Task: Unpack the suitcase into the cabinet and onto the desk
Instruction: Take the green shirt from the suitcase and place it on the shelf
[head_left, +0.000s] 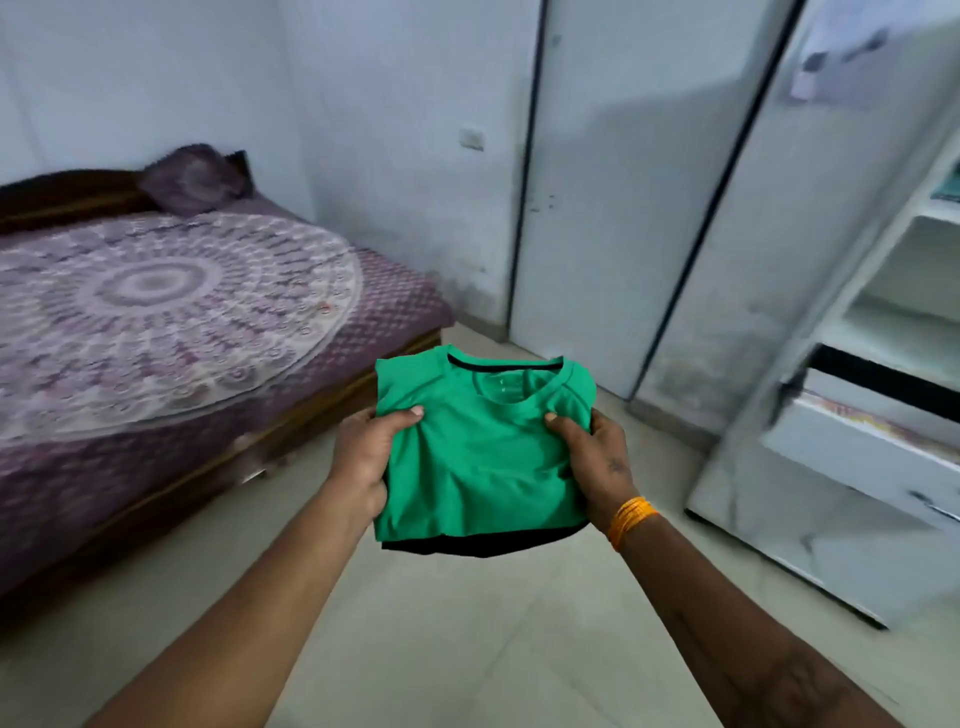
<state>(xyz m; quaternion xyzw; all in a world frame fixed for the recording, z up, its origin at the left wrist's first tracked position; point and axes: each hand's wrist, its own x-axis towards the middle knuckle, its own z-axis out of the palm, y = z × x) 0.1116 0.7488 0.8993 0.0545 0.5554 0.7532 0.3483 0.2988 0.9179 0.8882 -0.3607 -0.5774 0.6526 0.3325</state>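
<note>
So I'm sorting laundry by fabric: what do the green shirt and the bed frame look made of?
The green shirt looks like a smooth, thin knit, possibly synthetic sportswear: soft creases, slight sheen, black collar trim. The bed frame looks like dark brown wood with a polished finish, though motion blur hides any grain.

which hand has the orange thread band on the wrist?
The right hand, gripping the green shirt; the left hand has a bare wrist.

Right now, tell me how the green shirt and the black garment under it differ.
The green shirt lies on top, almost fully visible, collar showing; the black garment sits underneath, only its bottom edge peeking out. The shirt is bright green; the garment is black. Both are folded and held together by the left hand and right hand.
</note>
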